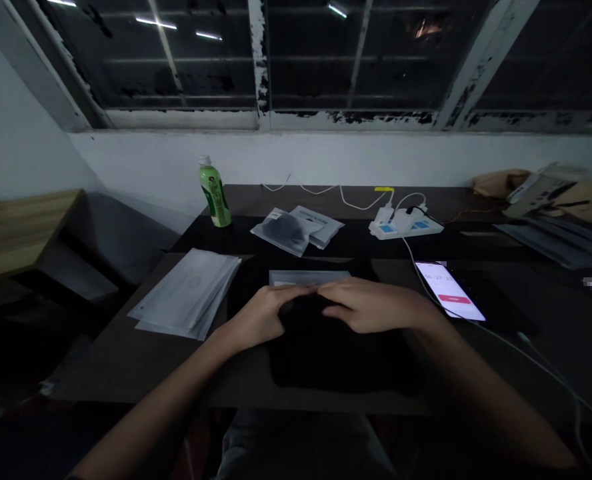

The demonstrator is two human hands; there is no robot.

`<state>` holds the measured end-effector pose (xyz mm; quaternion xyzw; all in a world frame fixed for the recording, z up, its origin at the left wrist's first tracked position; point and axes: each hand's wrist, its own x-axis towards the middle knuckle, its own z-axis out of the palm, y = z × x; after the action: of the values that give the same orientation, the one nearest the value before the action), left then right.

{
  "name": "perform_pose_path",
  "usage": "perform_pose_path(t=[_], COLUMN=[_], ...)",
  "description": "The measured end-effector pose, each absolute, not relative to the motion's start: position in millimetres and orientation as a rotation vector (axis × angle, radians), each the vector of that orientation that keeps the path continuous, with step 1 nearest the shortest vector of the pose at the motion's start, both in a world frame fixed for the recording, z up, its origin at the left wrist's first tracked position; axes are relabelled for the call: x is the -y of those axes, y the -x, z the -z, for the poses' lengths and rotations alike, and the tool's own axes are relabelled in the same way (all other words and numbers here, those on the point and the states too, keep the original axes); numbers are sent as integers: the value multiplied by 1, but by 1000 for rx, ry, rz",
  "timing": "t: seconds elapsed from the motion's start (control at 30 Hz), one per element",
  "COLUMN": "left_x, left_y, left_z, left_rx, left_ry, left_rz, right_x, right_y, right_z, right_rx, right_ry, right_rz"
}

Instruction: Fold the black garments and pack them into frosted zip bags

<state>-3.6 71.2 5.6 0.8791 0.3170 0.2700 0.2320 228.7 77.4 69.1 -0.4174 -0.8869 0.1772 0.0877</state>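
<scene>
My left hand and my right hand meet fingertip to fingertip over the middle of the desk. Both rest at the near edge of a frosted plastic bag, of which only the far strip shows. My left fingers stretch to the right along that edge. On my right hand the fingers point left, with the thumb apart from them. Below the hands lies a black, flat, soft-looking item; its kind is too dark to make out, and whether it is inside the bag cannot be told.
On the dark desk, a stack of frosted bags lies left. Behind are a green bottle, packed pouches and a power strip with cables. A lit phone sits right, before brown paper packaging.
</scene>
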Motion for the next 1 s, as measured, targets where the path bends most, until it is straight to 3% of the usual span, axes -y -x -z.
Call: perform_pose_path(t=[0.23, 0.67, 1.0], left_x=[-74, -67, -32], left_y=[9, 7, 5], left_z=[-1, -11, -1], left_rx=[-907, -1010, -1352], left_ry=[-2448, -2695, -2982], left_rz=[-682, -570, -608], right_x=[-74, -81, -78], right_y=[-209, -219, -201], right_z=[-33, -28, -15], right_rx=[2649, 2728, 2652], right_ry=[1164, 1160, 1265], right_rz=[-541, -625, -250])
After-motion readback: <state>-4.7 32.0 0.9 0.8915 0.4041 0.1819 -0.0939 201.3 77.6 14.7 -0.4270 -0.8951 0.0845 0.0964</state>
